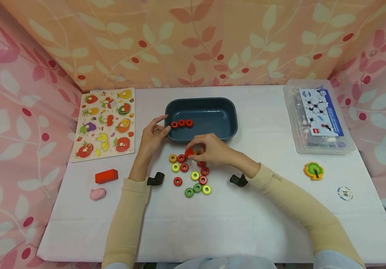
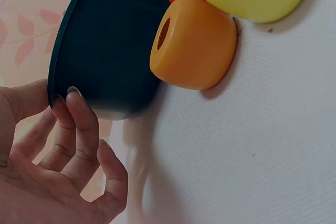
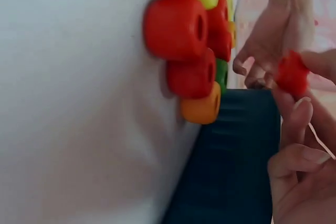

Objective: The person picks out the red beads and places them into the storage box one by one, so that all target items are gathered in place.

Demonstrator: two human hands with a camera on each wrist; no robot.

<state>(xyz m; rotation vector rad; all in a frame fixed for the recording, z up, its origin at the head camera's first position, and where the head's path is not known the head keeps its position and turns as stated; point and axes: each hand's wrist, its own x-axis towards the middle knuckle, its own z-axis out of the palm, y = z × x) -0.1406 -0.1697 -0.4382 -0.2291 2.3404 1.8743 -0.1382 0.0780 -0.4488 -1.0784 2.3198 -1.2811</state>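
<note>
My right hand (image 1: 214, 150) pinches a red bead (image 3: 292, 73) between thumb and fingertips, just off the near side of a dark blue tray (image 1: 214, 121). My left hand (image 1: 151, 137) grips the tray's left rim, fingertips against its wall in the left wrist view. Inside the tray, three red beads (image 1: 181, 123) stand in a row at the left. On the cloth below lie several loose ring-shaped beads: red (image 1: 177, 181), yellow (image 1: 195, 175), green (image 1: 189, 192) and orange (image 1: 173, 158). My right hand partly hides some of them.
A wooden fruit puzzle board (image 1: 107, 125) lies at left, with a red block (image 1: 106, 176) and a pink pig figure (image 1: 97, 194) nearer. At right are a clear plastic case (image 1: 318, 117), a tree piece (image 1: 313, 170) and a round token (image 1: 345, 193). Patterned curtains enclose the table.
</note>
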